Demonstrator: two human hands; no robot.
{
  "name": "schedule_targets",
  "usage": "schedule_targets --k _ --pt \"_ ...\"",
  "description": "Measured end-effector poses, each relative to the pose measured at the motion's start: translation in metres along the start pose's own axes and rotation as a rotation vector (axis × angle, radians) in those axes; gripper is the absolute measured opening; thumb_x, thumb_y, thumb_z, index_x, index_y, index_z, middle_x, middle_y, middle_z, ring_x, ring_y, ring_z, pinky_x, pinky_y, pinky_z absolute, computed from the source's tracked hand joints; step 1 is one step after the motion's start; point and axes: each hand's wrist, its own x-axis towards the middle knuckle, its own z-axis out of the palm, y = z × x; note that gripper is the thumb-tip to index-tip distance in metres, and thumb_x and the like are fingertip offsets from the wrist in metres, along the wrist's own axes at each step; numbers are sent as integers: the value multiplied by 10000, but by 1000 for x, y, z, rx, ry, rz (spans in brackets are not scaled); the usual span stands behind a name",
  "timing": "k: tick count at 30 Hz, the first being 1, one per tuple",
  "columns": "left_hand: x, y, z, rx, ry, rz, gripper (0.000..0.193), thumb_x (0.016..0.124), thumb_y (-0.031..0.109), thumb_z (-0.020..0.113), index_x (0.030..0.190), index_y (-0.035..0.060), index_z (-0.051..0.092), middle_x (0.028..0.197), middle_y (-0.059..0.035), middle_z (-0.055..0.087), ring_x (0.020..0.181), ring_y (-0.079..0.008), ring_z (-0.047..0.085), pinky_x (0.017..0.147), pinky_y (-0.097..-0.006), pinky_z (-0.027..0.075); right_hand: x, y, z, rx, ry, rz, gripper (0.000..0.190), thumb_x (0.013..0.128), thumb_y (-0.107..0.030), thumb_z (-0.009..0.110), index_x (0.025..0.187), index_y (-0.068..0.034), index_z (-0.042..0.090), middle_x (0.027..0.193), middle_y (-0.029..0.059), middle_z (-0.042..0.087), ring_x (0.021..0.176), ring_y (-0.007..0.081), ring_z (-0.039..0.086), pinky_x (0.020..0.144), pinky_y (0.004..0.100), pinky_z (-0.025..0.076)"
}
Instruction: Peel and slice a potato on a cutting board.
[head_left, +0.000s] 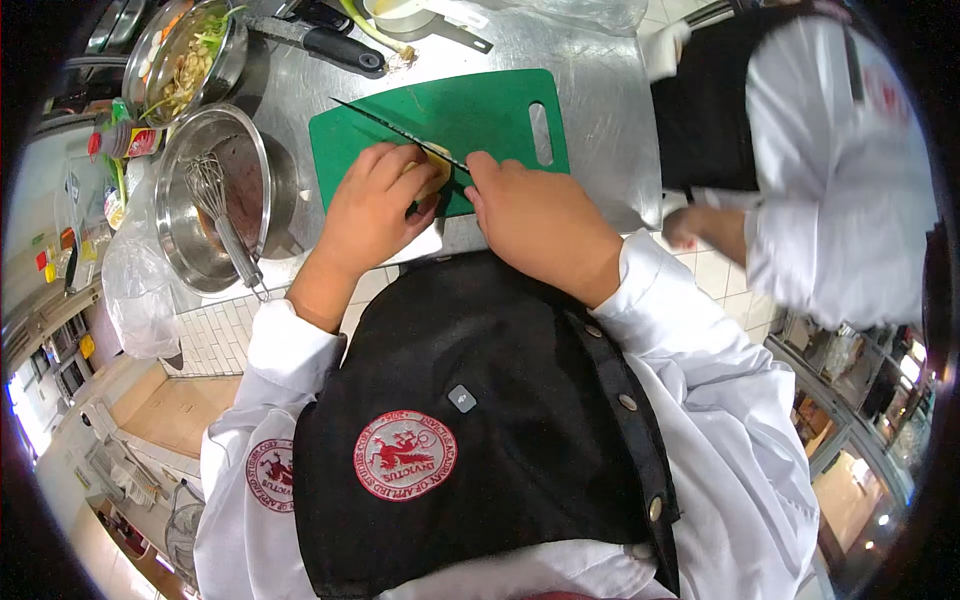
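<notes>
A green cutting board (480, 112) with a handle slot lies on the steel table before me. Near its front edge, my left hand (386, 202) curls its fingers around a pale yellow piece of food (439, 161), which they partly hide. My right hand (536, 217) grips a kitchen knife (390, 126) whose handle is hidden in the fist. The dark blade slants up and left across the board, against or just over the pale piece; whether it has cut in cannot be told.
Left of the board, a steel mixing bowl (176, 262) holds a wire whisk (225, 214) and brownish liquid. Behind are bowls of cut vegetables (191, 75), a sauce bottle (127, 140) and a black-handled tool (341, 51). A person (817, 172) stands close at the right.
</notes>
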Motion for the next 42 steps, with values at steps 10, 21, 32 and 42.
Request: schedule_targets --k 10,21,32,42 --pt "0 -1 1 12 -9 -19 422 675 88 835 1060 73 662 1154 -74 615 1068 -312 579 868 -398 536 1 -6 0 81 -59 35 163 935 -120 490 1029 8 525 832 221 659 670 388 701 560 470 568" --pt "-5 4 -1 -12 -18 -28 415 680 63 836 1060 76 669 1143 -58 631 1001 -298 588 836 -389 534 -4 -12 1 139 -97 77 175 940 -126 476 1038 12 526 859 233 661 721 407 709 598 478 577" --pt "-6 -16 -1 139 -234 -16 312 732 128 772 1030 110 681 1152 -123 609 1050 -337 567 988 -489 444 -1 -6 -1 -56 148 -80 196 954 -150 477 1066 7 508 727 182 616 557 360 642 465 466 510" --pt "-8 12 -19 -8 -81 -51 366 736 201 811 1066 109 681 1164 -63 602 1055 -310 566 890 -415 516 -8 -15 -4 156 -13 -29 213 1005 -203 460 1069 -1 481 845 250 655 662 426 681 553 529 548"
